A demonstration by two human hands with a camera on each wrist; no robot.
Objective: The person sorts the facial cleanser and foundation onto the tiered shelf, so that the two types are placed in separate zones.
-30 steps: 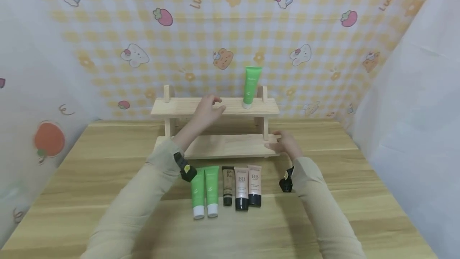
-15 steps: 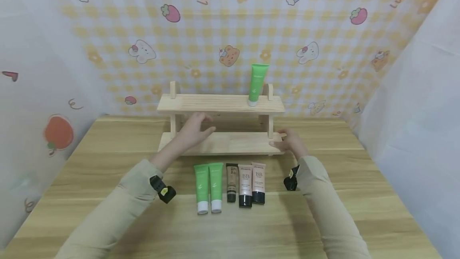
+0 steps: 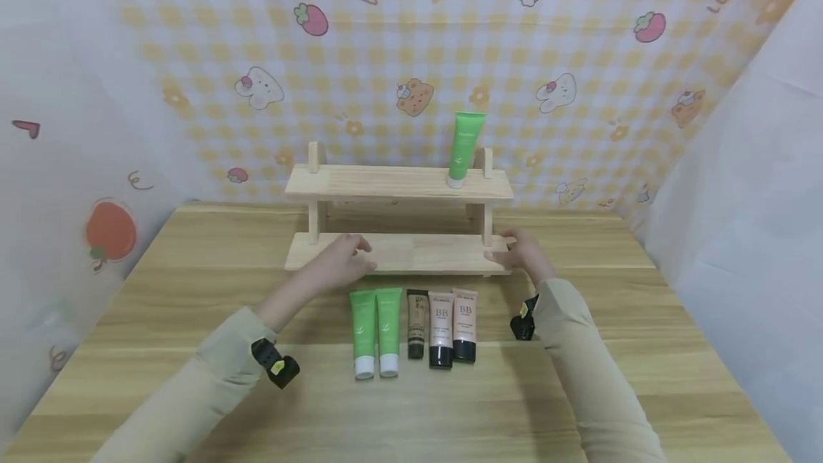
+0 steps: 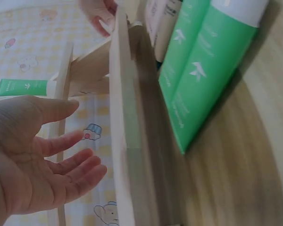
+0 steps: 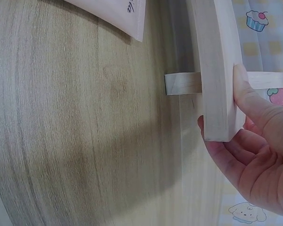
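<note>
Although nothing is held by the left hand (image 3: 337,266), fingers loosely curved, the pale wooden two-tier rack (image 3: 386,180) is gripped at its lower right end by the right hand (image 3: 526,254), presumably for steadiness. One green plastic tube (image 3: 464,147) is stood cap-down on top; two matching tubes (image 3: 388,324), one slim brown tube (image 3: 416,324) and two pink tubes (image 3: 441,326) are laid before it, contents unseen.

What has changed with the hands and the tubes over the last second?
The left hand has come down from the upper shelf, back toward the five lying tubes. Nothing was taken hold of or let go. The right hand still grips the right end of the lower shelf; the standing green tube and the lying ones stayed put.
</note>
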